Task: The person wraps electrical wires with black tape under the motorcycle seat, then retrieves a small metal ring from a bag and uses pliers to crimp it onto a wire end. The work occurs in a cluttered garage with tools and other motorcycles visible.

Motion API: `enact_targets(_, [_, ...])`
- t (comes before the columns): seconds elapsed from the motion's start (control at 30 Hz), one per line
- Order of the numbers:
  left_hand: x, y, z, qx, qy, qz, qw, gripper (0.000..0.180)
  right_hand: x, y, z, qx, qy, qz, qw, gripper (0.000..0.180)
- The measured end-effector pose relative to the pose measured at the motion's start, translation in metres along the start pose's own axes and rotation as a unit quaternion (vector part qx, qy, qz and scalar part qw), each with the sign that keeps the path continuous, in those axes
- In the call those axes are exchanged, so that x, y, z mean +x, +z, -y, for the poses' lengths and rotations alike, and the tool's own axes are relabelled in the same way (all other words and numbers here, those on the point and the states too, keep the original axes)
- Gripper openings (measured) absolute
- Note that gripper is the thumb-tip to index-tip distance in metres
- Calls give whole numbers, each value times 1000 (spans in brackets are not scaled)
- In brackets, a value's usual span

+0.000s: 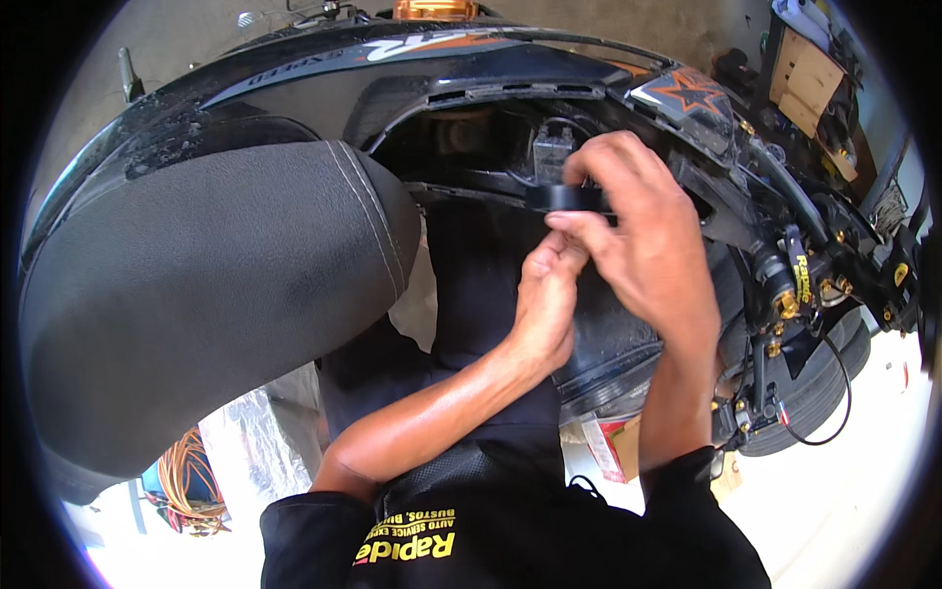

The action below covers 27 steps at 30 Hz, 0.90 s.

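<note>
I look down on a black motorcycle point(294, 74) with its body panel open. My right hand point(643, 231) pinches a black roll of tape point(567, 198) between thumb and fingers, just in front of the opening. My left hand point(547, 294) sits right under it, fingers bunched, touching the tape's lower edge near my right thumb. A small grey connector block with wires point(551, 149) shows inside the opening behind the roll.
The black seat point(196, 285) fills the left. At the right are the rear wheel point(819, 393), black frame parts and gold bolts point(785, 304). An orange coiled cable point(186, 481) lies on the floor lower left. Cardboard boxes point(810, 83) stand at the upper right.
</note>
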<state>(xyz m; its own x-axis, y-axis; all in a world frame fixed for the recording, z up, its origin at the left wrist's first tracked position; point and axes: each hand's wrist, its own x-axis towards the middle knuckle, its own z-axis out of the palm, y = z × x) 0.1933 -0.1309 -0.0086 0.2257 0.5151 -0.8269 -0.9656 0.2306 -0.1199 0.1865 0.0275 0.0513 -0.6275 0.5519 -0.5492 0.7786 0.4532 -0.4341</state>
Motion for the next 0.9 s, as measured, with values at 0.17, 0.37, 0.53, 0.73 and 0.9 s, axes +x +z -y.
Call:
enact_targets(0.17, [-2,0,-22,-38,-21,-17,999,25,-43,-20,-34,177,173,7,969,35])
enact_targets(0.37, [-3,-17,-48,-227,-170,51,958,25,-93,34,-61,356,248,-81,897,43])
enact_targets(0.53, [-6,-5,-42,-457,-276,97,840,37,-118,90,-57,425,273,-235,830,45])
enact_targets(0.73, [-19,46,-23,-496,-199,130,835,45,-115,141,-18,569,328,-250,711,27])
enact_targets(0.9, [-3,44,3,-469,-133,122,865,16,-128,143,-1,480,367,-103,790,36])
